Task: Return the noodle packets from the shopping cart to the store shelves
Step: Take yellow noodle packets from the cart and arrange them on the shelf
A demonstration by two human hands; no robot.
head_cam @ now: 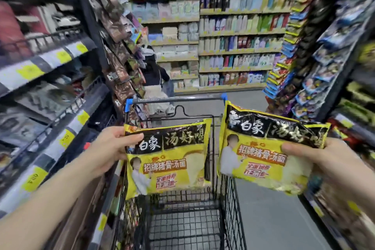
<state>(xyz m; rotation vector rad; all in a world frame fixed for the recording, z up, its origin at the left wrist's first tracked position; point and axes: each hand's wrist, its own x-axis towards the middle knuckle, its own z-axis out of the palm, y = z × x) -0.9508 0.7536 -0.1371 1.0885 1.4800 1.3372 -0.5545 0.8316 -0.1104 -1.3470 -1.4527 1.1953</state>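
**Two yellow packets above the cart**

The left hand [110,146] grips one yellow-and-black noodle packet [168,158] over the shopping cart [182,219]; the right hand [324,160] pinches a second packet [263,154] at the cart's right. Stocked shelves [50,63] flank the cart on a grey floor [274,219].

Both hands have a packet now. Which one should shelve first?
Probably the left. The left hand holds its noodle packet right beside the left shelves. The right hand holds its packet out over the aisle, farther from the right shelves.
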